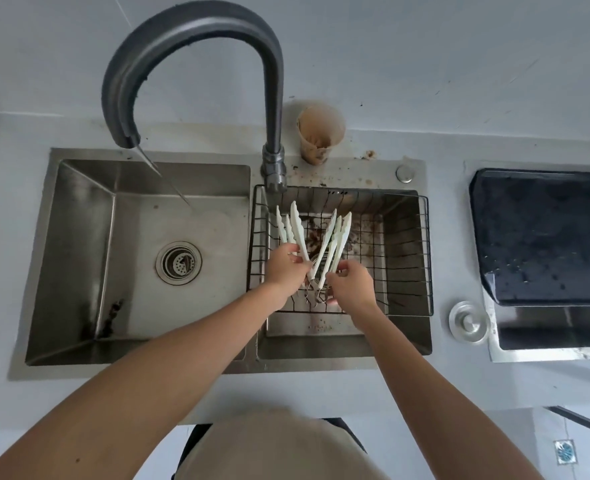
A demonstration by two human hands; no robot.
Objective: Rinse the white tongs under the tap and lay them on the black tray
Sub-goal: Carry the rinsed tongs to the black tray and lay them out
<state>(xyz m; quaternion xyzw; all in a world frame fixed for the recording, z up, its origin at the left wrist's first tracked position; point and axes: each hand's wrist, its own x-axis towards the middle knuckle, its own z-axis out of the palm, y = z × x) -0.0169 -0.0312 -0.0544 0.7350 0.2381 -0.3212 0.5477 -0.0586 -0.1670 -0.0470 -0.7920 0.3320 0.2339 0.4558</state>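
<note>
Several white tongs point(335, 233) stand fanned out over the wire basket point(407, 244) in the right sink basin. My left hand point(284, 271) grips the left bunch of tongs point(295, 225) near their hinges. My right hand point(350, 287) holds the right bunch at their lower ends. The dark curved tap point(196, 32) arches to the left, and a thin stream of water falls from its spout into the left basin point(130, 237). The black tray point(546, 237) lies on the counter at the far right, wet and with nothing on it.
A dirty brown cup point(319, 133) stands behind the sink by the tap base. A round metal sink plug point(468, 321) rests on the counter between basin and tray. The left basin has a drain strainer point(179, 262). Brown grime stains the right basin floor.
</note>
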